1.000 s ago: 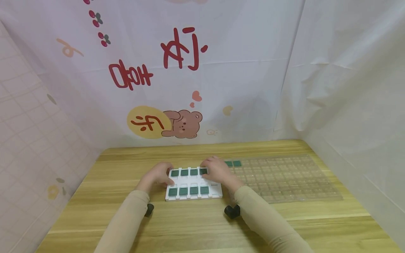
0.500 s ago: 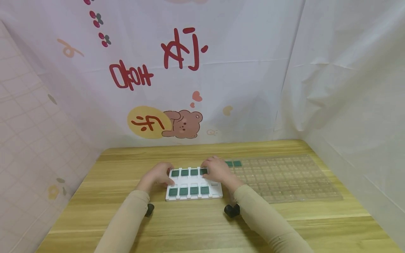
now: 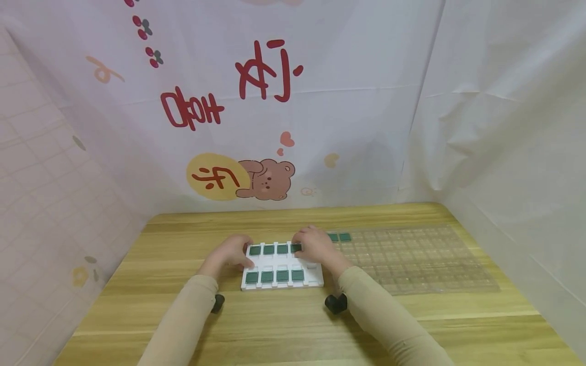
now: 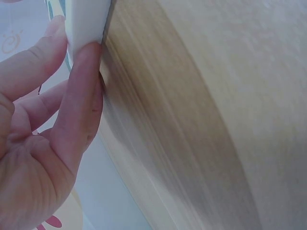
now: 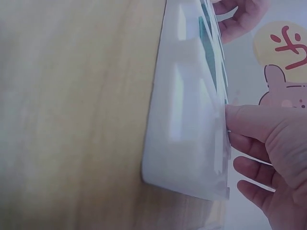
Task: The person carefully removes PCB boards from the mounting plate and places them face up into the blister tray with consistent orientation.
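White slotted tray [image 3: 282,270], flat on wooden table [image 3: 284,325], gripped at left edge by left hand [image 3: 229,252], at right end by right hand [image 3: 315,246]; green chips [image 3: 274,276] in two rows.

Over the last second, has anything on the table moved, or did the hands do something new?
Nothing visibly changed. The left hand and right hand stay on the two ends of the white tray of green chips, which lies where it was, beside the clear tray on the table.

Right hand [image 3: 315,247] covers white tray's [image 3: 281,286] far right cells; wrist views blurred, tray cut off.
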Demonstrator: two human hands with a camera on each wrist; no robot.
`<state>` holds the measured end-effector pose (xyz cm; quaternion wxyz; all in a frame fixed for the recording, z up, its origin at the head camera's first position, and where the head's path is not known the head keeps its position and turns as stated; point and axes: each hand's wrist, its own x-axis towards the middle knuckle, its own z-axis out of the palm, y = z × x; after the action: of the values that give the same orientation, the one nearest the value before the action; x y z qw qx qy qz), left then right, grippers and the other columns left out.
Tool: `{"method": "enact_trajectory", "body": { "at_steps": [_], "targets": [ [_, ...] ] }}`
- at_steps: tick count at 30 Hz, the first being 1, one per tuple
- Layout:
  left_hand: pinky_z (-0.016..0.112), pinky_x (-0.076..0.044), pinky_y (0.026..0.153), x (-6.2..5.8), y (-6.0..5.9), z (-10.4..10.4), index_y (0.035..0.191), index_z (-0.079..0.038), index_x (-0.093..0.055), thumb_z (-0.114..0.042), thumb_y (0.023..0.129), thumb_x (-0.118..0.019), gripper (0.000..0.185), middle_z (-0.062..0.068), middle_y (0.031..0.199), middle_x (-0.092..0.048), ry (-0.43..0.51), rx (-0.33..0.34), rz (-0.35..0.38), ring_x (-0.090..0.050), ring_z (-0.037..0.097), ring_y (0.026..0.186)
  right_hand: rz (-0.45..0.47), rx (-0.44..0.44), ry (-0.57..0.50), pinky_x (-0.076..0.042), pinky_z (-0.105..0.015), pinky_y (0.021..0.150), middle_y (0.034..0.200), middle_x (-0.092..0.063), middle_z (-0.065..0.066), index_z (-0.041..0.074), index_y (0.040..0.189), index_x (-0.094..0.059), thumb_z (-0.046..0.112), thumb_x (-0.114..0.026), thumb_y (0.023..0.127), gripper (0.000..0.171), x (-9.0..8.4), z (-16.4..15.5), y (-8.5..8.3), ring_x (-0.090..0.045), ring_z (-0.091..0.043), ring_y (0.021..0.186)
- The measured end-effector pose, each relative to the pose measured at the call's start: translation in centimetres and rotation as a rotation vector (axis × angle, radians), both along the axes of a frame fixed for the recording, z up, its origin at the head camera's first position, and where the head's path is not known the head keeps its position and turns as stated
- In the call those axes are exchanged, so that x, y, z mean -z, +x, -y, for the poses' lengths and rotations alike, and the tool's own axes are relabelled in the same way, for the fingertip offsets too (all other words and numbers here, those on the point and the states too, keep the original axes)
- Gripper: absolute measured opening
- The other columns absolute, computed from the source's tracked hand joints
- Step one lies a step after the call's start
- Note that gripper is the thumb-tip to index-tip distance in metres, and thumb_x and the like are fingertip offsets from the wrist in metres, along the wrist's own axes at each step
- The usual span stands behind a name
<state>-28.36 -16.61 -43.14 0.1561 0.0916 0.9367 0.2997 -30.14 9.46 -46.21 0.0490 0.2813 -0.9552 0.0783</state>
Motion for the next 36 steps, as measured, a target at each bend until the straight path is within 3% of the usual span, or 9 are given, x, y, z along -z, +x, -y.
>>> {"method": "enact_trajectory", "body": {
  "at_steps": [14, 21, 36],
  "targets": [
    [0.032, -0.056, 0.073, 0.14, -0.1, 0.03, 0.124, 0.003, -0.061, -0.005, 0.072, -0.088, 0.059, 0.013, 0.111, -0.06, -0.042, 0.018, -0.022, -0.056, 0.025, 0.094, 0.024, -0.005, 0.005, -0.05, -0.036, 0.09, 0.109, -0.069, 0.002, 0.018, 0.106, -0.075, 0.031, -0.082, 0.081, 0.029, -0.42, 0.09, -0.07, -0.058, -0.02, 0.102],
    [0.03, -0.057, 0.067, 0.22, -0.18, 0.04, 0.124, 0.005, -0.06, -0.002, 0.071, -0.088, 0.06, 0.014, 0.108, -0.061, -0.015, 0.023, -0.024, -0.058, 0.023, 0.087, 0.041, -0.019, -0.008, -0.05, -0.037, 0.091, 0.109, -0.069, 0.001, 0.016, 0.106, -0.075, 0.028, -0.082, 0.082, 0.028, -0.84, 0.04, 0.06, -0.058, -0.022, 0.103],
    [0.032, -0.057, 0.067, 0.45, -0.52, 0.11, 0.122, 0.003, -0.062, -0.004, 0.07, -0.089, 0.058, 0.012, 0.106, -0.061, -0.029, 0.029, -0.024, -0.059, 0.022, 0.084, 0.065, -0.041, -0.055, -0.05, -0.035, 0.087, 0.105, -0.069, 0.002, 0.016, 0.102, -0.075, 0.024, -0.083, 0.08, 0.025, -0.62, -0.22, -0.48, -0.057, -0.02, 0.098]
  ]
}}
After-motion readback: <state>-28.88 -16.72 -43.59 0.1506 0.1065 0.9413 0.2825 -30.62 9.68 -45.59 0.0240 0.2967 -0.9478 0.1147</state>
